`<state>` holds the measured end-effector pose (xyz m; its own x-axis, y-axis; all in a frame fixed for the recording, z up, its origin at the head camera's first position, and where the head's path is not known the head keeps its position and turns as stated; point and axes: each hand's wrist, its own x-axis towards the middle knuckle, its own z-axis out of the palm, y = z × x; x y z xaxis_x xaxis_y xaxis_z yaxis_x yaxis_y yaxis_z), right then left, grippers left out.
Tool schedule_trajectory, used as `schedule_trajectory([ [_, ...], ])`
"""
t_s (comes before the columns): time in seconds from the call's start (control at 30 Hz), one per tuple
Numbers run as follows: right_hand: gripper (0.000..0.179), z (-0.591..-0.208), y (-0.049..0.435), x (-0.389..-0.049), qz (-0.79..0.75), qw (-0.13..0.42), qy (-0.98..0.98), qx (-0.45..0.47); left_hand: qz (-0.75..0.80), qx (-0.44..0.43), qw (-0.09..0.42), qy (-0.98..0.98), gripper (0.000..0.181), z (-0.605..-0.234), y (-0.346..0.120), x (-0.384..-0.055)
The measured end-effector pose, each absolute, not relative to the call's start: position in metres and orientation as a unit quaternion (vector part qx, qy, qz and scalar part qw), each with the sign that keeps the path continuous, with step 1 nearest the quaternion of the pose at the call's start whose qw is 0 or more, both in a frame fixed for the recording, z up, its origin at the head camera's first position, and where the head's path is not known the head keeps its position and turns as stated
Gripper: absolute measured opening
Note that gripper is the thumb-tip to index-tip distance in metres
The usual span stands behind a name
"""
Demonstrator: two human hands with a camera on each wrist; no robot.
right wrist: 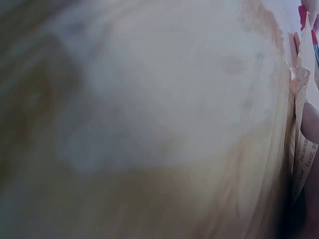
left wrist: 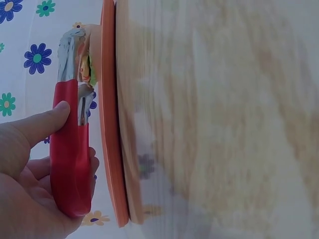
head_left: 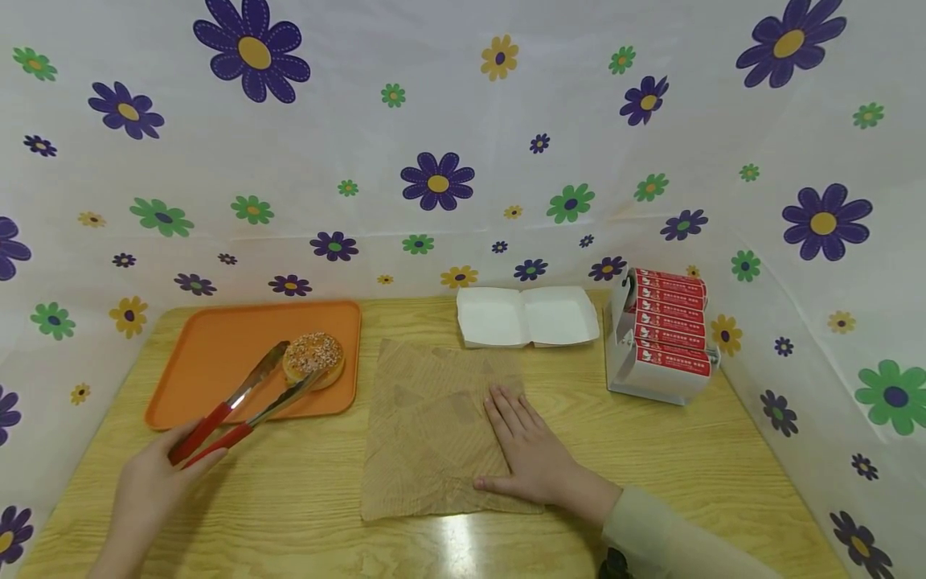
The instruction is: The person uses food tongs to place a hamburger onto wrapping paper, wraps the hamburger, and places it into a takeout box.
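My left hand [head_left: 155, 482] grips metal tongs with red handles [head_left: 202, 432], thumb on one side and fingers on the other in the left wrist view. The tong arms are spread, their tips on either side of a burger [head_left: 318, 355] with a seeded bun. Bits of green and yellow filling [left wrist: 85, 72] show between the tongs there. Beneath the burger is an orange tray [head_left: 224, 346]. My right hand [head_left: 535, 454] lies flat, fingers extended, on the right part of a brown paper sheet [head_left: 434, 434]; the paper's print [right wrist: 303, 159] shows in the right wrist view.
An opened white takeaway box [head_left: 492, 318] sits behind the paper near the back curtain. To its right stands a white rack holding several rolls with red labels [head_left: 669, 322]. A flowered curtain [head_left: 448, 241] encloses the back and sides of the wooden table [head_left: 289, 515].
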<state>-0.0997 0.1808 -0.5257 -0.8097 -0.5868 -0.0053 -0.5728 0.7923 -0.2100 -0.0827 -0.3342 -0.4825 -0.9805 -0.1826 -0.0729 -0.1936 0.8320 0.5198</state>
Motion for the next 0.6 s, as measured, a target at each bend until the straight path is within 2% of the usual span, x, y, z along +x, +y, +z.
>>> schedule_trajectory([
  [0.37,0.115,-0.525,0.180,-0.102,-0.078,0.074,0.949,-0.297,0.269,-0.068,-0.041,0.960,0.065,-0.494,-0.336,-0.080],
  [0.6,0.115,-0.524,0.179,-0.102,-0.082,0.059,0.948,-0.301,0.265,-0.060,-0.042,0.962,0.067,-0.499,-0.340,-0.082],
])
